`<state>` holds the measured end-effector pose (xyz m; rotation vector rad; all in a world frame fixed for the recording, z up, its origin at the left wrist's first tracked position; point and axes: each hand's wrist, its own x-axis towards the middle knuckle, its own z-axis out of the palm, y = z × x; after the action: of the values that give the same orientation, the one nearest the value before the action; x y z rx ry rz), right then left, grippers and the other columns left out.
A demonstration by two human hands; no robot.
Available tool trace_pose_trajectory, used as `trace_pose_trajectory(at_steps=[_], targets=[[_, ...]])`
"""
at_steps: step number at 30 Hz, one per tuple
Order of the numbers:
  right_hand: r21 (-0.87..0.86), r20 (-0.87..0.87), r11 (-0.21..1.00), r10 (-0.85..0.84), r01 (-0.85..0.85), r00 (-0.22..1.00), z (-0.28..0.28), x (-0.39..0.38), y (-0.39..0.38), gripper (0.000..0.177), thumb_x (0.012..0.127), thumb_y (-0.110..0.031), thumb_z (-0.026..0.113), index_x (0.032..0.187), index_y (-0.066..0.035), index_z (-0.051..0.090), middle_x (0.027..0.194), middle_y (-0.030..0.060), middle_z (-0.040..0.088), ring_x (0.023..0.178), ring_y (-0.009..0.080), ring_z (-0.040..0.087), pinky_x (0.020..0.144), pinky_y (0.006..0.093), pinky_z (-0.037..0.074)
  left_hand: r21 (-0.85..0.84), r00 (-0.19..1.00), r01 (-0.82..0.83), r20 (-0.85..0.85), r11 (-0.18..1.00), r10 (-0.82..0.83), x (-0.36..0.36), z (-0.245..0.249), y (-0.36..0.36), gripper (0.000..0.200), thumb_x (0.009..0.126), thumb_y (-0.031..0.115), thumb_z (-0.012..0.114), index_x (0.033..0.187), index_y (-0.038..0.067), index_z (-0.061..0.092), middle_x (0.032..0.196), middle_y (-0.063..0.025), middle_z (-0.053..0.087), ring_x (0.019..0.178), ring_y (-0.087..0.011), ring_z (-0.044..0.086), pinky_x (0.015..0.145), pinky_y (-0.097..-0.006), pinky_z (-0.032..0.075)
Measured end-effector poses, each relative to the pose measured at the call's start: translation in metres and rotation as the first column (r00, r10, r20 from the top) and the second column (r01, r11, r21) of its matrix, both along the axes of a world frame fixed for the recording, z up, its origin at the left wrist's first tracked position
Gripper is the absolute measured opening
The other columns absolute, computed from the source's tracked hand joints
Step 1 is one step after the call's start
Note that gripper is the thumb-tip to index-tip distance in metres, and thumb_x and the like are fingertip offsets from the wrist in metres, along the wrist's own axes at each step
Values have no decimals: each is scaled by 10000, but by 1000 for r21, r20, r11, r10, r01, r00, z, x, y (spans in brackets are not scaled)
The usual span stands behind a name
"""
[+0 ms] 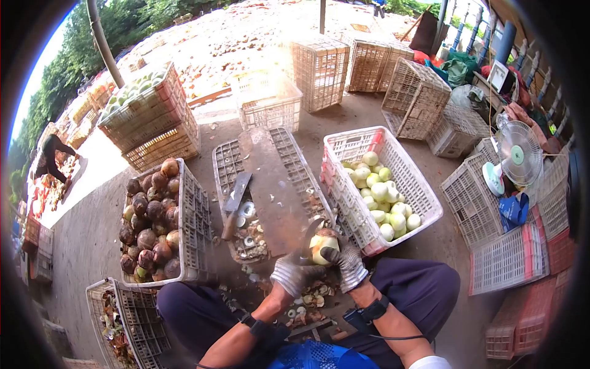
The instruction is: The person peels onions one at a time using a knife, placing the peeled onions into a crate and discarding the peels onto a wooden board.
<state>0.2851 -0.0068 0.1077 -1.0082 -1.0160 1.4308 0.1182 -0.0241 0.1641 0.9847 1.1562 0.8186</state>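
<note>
A round, half-peeled fruit or vegetable [322, 247], brown on top with pale flesh below, is between my gloved hands. My right hand [348, 264] grips its right side, dark fingers bent over the pale flesh. My left hand [294, 274], in a striped glove and blurred, is closed at its lower left; a dark, curved, smeared shape rises beside it, and I cannot tell what that hand holds. Just beyond lies a worn board [270, 184] across an overturned crate [228, 161]. A cleaver [236, 200] with a wooden handle rests at the board's left edge.
Left stands a crate [195, 227] of brown unpeeled pieces; right, a white crate [424, 206] of peeled pale-green ones. Scraps [310, 300] litter the ground between my knees. A peel-filled crate [132, 313] is lower left. Stacked crates, a fan [517, 154] and a bent-over person [52, 157] are farther off.
</note>
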Motion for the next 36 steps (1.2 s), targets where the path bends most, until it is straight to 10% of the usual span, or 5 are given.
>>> trace_pose_trajectory(at_steps=[13, 31, 36], targets=[[12, 655, 994, 74, -108, 752, 17, -1, -3, 742, 517, -273, 861, 1180, -84, 589, 1011, 94, 667, 888, 208, 630, 821, 333, 507, 54, 958, 35, -286, 998, -18, -18, 17, 13, 413, 700, 145, 780, 1013, -45, 587, 856, -106, 665, 718, -155, 619, 596, -303, 514], [-143, 793, 931, 311, -336, 524, 19, -3, -18, 637, 546, -477, 812, 1066, -151, 643, 1017, 94, 669, 920, 281, 642, 818, 365, 508, 276, 758, 299, -650, 914, -51, -18, -15, 11, 278, 711, 157, 709, 927, -5, 643, 795, -192, 647, 697, -324, 639, 643, -391, 509], [-195, 729, 920, 367, -339, 577, 25, -2, -20, 814, 423, -403, 858, 1142, -98, 629, 1090, 119, 650, 994, 265, 630, 888, 361, 484, 349, 685, 356, -729, 867, 12, -30, -43, 18, 388, 653, 248, 753, 957, 32, 645, 783, -141, 674, 711, -233, 661, 632, -340, 513]])
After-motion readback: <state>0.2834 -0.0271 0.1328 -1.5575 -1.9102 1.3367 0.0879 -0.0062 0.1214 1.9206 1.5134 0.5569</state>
